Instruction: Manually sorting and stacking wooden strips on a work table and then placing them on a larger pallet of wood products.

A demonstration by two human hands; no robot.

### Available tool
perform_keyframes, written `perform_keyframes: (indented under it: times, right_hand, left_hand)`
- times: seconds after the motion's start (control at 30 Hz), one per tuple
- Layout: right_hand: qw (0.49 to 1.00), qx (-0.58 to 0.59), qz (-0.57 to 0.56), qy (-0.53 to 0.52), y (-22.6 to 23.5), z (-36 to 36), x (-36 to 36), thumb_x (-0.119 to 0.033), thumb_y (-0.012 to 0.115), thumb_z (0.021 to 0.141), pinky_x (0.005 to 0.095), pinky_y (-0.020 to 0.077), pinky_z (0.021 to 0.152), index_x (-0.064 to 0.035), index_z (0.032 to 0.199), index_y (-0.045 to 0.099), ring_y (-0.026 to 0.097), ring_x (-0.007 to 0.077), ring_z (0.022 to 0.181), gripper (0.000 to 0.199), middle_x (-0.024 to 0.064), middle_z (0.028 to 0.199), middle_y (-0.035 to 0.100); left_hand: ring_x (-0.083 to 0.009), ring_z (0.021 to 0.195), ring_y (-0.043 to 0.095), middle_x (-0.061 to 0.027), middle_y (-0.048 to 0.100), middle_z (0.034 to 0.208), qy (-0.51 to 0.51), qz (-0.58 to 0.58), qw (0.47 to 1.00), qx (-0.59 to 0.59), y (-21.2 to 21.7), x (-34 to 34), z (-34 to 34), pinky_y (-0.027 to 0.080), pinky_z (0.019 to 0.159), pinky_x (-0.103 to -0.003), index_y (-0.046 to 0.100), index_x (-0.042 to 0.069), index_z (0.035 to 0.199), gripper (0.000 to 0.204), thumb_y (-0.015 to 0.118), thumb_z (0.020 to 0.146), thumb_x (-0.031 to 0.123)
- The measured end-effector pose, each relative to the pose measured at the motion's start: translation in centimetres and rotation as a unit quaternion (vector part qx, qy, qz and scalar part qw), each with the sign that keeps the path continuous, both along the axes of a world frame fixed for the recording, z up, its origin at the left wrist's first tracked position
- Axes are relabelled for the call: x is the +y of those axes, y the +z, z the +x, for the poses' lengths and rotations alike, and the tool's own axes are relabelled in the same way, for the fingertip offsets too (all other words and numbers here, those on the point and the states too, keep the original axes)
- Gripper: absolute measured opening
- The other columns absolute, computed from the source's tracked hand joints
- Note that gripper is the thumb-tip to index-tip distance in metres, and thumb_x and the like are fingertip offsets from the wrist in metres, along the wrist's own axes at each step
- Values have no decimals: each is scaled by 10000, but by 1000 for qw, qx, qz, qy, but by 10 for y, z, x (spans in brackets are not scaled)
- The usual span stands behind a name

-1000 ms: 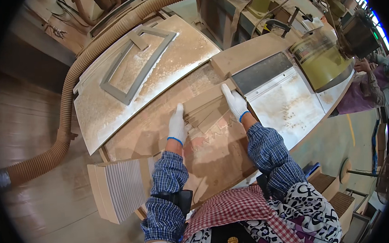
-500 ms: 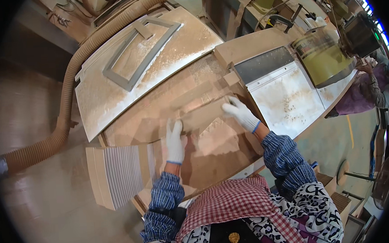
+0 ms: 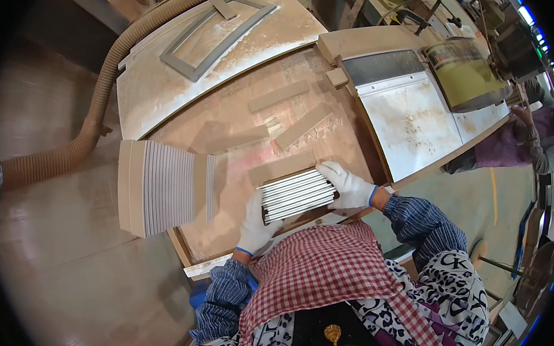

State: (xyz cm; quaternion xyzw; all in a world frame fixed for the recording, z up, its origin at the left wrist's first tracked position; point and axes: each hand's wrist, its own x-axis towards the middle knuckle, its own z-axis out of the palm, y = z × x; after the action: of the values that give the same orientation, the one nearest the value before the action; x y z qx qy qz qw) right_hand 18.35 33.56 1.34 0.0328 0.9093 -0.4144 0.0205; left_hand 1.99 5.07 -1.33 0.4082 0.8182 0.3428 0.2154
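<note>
Between my two gloved hands is a stack of narrow board strips (image 3: 297, 197), their white edges facing up, close in front of my checked apron. My left hand (image 3: 256, 224) is closed round the stack's left end. At the right end, my right hand (image 3: 352, 186) grips with fingers bent over the corner. Along the stack's far side shows a tan strip (image 3: 282, 167); I cannot tell whether it belongs to the stack. Farther off, loose tan strips lie flat on the table: one slanted strip (image 3: 304, 125), one far strip (image 3: 279, 97) and one left strip (image 3: 240, 139).
A row of upright boards (image 3: 170, 189) stands at the wooden table's (image 3: 226, 176) left edge. Beyond lies a dusty white panel bearing a grey frame (image 3: 198, 70). A ribbed hose (image 3: 99, 114) curves round the left. At right stands a yellow-green machine (image 3: 468, 76); another person (image 3: 509, 136) is beside it.
My hands have come from mid-table toward my body and now grip the white-edged stack. The loose strips behind, blurred or covered before, now show plainly. My view has shifted a little.
</note>
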Motion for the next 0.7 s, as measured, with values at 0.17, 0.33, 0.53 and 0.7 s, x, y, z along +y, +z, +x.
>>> perform_keyframes:
  times: [0.17,0.33,0.53,0.7]
  right_hand:
    - [994,66,79,23,-20,5,-6,-220,788,707,394,407,1080,82,1406,356,429,416,1307,875,306,1377,424]
    - [985,29,165,49,-6,-18,17,-359,679,804,424,404,1069,-21,1333,525,474,397,1277,646,218,1371,498]
    - [969,71,235,-13,-36,-88,-3,-181,645,797,450,463,943,-64,1200,602,583,343,1115,421,172,1193,609]
    - [949,24,312,34,-31,-108,-5,-113,601,757,457,478,878,-69,1125,642,619,340,1012,373,178,1086,629]
  left_hand:
    - [-477,1244,412,-299,405,1359,-134,-42,967,214,32,31,-10,339,1058,-545,408,-6,1378,927,828,632,350]
    - [-474,1235,406,-282,416,1323,-140,-4,953,268,10,32,-5,328,1058,-572,406,-23,1364,953,825,630,415]
    - [-438,1186,436,-250,462,1239,-156,5,951,266,18,39,-5,318,1039,-568,425,-19,1337,908,792,659,461]
    - [-462,1266,385,-267,404,1348,-134,-45,954,265,23,36,1,259,1082,-611,367,12,1391,1004,825,619,462]
